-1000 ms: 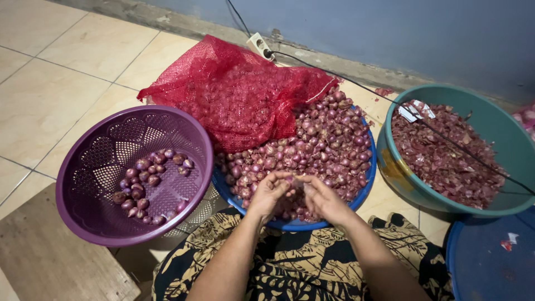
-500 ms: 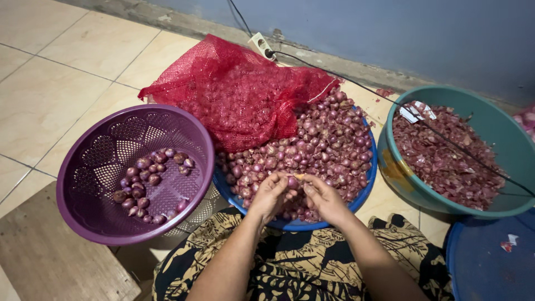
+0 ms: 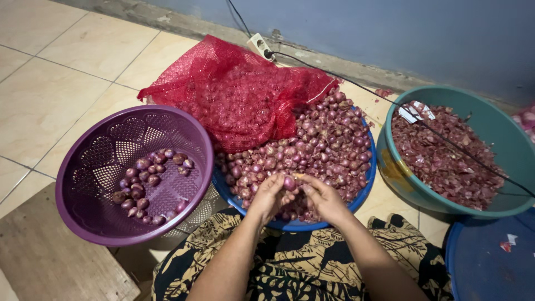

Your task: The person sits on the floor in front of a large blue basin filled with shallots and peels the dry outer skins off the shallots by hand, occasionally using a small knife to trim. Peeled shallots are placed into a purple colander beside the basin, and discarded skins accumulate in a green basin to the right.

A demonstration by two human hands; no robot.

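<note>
My left hand [image 3: 268,196] and my right hand [image 3: 322,196] meet over the near edge of a blue tray [image 3: 369,177] heaped with small purple shallots [image 3: 317,146]. Between the fingertips of both hands sits one shallot [image 3: 289,183], the left fingers curled round it and the right thumb and fingers pressed at its top. A red mesh sack [image 3: 237,92] lies over the far left of the heap. To the left stands a purple basket [image 3: 100,178] with several peeled shallots [image 3: 147,181] on its bottom.
A teal basin [image 3: 504,139] on the right holds dry shallot skins [image 3: 440,159]. A black cable [image 3: 356,83] runs from a white plug socket [image 3: 259,44] across the basin. A blue lid [image 3: 485,262] lies at the lower right, a wooden board [image 3: 44,256] at the lower left.
Both hands stay in place over the tray's near edge. The shallot between the fingertips has turned and shows more plainly now.
</note>
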